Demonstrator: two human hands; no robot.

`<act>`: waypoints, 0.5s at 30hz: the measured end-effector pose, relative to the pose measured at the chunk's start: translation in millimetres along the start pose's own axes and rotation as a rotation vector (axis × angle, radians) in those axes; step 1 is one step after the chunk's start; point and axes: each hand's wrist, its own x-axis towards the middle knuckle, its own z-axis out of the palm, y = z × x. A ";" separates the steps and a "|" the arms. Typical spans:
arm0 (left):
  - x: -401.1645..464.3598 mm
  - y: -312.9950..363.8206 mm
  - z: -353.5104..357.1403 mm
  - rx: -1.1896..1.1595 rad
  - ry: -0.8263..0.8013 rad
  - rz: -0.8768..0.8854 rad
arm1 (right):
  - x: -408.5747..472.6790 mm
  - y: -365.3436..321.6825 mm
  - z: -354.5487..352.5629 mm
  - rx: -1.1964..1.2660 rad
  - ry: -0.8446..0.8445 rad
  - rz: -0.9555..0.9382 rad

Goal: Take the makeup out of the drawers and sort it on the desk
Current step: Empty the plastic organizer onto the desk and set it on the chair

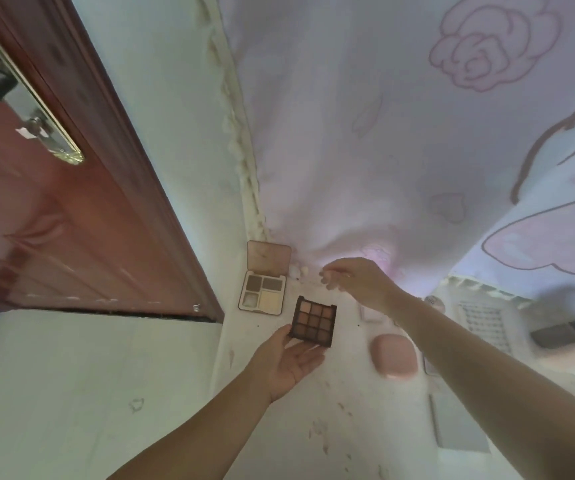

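Palette (313, 322) right of compact (263, 292) (nr. wall).

A dark-framed palette (314, 321) of nine brown shades, a beige palette (263, 292) with grey and cream pans, a pink case (394, 355), white worktop (314, 427), pale rose-printed curtain (400, 133), reddish-brown door (54, 220).
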 end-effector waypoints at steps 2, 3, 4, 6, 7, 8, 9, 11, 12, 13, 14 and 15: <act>6.1 5.6 -1.7 -0.073 0.054 0.011 | 16.9 -2.0 6.0 -0.134 0.036 -0.063; 9.7 8.9 -2.3 -0.106 0.076 0.015 | 24.5 -3.1 8.3 -0.185 0.044 -0.086; 12.7 11.9 -1.9 -0.131 0.093 0.020 | 31.2 -4.3 10.4 -0.217 0.047 -0.104; 18.3 17.1 1.4 -0.146 0.110 0.038 | 42.9 -5.6 13.1 -0.254 0.055 -0.134; 20.2 19.1 3.2 -0.142 0.113 0.046 | 47.7 -6.2 13.6 -0.270 0.058 -0.142; 21.7 20.8 4.6 -0.135 0.113 0.050 | 51.0 -6.3 13.4 -0.279 0.055 -0.146; 22.6 22.2 5.2 -0.126 0.115 0.050 | 53.3 -6.3 12.9 -0.277 0.051 -0.146; 22.0 23.8 5.4 -0.103 0.121 0.049 | 54.7 -5.3 11.8 -0.293 0.045 -0.154; 21.1 23.8 5.5 -0.091 0.124 0.049 | 53.4 -4.4 11.5 -0.322 0.047 -0.164; 20.4 23.2 5.4 -0.076 0.127 0.050 | 50.8 -3.1 11.4 -0.354 0.054 -0.176; 19.7 22.2 5.5 -0.057 0.131 0.051 | 47.0 -1.6 10.7 -0.377 0.070 -0.184; 19.2 20.8 6.1 -0.035 0.135 0.051 | 41.7 0.5 8.5 -0.390 0.092 -0.180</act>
